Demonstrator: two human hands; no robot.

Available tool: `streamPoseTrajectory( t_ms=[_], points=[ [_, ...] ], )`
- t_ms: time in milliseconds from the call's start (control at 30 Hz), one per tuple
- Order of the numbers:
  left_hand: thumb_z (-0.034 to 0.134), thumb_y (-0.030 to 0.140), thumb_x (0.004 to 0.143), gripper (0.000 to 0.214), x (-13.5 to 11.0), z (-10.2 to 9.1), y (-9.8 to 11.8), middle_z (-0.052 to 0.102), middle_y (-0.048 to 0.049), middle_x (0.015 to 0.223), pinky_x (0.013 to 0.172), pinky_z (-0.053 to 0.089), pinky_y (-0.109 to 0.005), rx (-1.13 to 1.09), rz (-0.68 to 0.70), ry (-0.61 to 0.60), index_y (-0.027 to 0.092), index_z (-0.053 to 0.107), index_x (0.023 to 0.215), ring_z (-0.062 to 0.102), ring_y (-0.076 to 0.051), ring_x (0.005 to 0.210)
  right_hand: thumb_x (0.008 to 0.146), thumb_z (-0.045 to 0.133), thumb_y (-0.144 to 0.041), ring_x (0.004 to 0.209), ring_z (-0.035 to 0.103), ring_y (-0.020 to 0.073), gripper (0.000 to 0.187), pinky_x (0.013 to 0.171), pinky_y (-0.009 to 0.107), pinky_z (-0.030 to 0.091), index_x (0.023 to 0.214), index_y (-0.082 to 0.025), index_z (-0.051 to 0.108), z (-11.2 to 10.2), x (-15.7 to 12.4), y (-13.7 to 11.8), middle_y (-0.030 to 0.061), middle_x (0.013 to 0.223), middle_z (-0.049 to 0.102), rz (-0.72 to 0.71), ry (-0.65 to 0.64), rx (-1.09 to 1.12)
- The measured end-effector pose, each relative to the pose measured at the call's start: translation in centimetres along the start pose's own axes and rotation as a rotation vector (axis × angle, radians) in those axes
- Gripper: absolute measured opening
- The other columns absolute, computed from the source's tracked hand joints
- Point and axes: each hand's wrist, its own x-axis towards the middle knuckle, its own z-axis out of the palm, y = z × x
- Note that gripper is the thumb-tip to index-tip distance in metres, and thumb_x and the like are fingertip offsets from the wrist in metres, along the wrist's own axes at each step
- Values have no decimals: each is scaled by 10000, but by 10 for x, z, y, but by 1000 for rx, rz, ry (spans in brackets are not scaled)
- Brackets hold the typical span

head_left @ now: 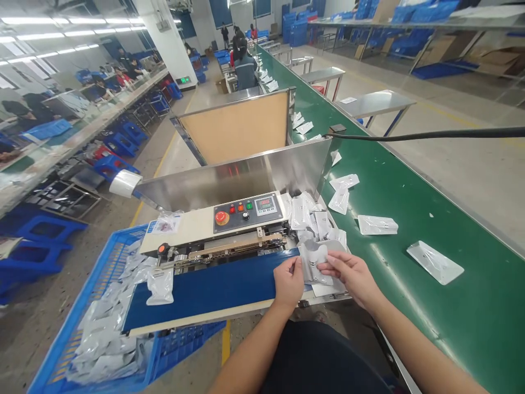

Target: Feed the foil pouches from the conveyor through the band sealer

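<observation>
Between my two hands is a small white pouch (314, 258) with dark print, at the right end of a band sealing machine (184, 230). My left hand (289, 282) is closed on its left edge, fingers curled, just above the sealer's blue belt (221, 282). Thumb and fingers of my right hand (350, 273) pinch the pouch's right side. Just beyond my hands lies a heap of similar white pouches (301, 212). Another pouch (161, 285) hangs at the left end of the blue belt, by the machine's outlet.
A blue crate (61, 350) full of white pouches stands below the sealer's left end. At right runs a green conveyor (394, 273) carrying scattered pouches (435, 262). A steel panel (238, 169) rises behind the sealer, and a black cable (426, 134) crosses the conveyor. People sit farther off.
</observation>
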Motion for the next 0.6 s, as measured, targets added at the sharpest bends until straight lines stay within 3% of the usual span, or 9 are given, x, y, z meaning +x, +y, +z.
streamPoseTrajectory(
  t_ms=[100, 167, 333, 467, 600],
  points=[
    [638, 469, 1025, 427, 1, -5, -12, 789, -81, 750, 631, 500, -285, -36, -47, -13, 141, 878, 895, 678, -210, 654, 679, 941, -732, 620, 727, 207, 634, 637, 313, 611, 911, -163, 787, 2, 19, 11, 92, 710, 779, 34, 36, -170],
    [670, 451, 986, 389, 6, -6, -18, 812, -93, 789, 663, 520, -290, -59, -91, 21, 142, 886, 889, 713, -233, 712, 720, 907, -717, 492, 615, 154, 578, 498, 262, 508, 856, -175, 762, 5, 34, 14, 44, 605, 719, 21, 60, -273],
    [767, 402, 843, 289, 34, -6, -27, 812, -88, 772, 664, 526, -293, -143, -366, 210, 140, 875, 789, 723, -246, 721, 811, 861, -499, 379, 409, 82, 380, 368, 204, 293, 757, -220, 609, 15, 75, 11, -15, 514, 618, 203, 143, -190],
    [788, 409, 809, 300, 46, -15, -36, 795, -88, 727, 611, 497, -278, -183, -462, 276, 125, 862, 746, 704, -232, 688, 837, 845, -405, 374, 402, 68, 343, 359, 179, 281, 740, -224, 571, 35, 92, 10, -18, 505, 594, 275, 122, -168],
    [814, 480, 810, 392, 40, -35, -50, 842, -136, 871, 669, 551, -297, -257, -452, 341, 103, 887, 889, 753, -255, 779, 843, 866, -484, 403, 435, 74, 343, 375, 184, 316, 820, -183, 701, 51, 84, 6, 17, 566, 651, 253, 20, -169]
  ],
)
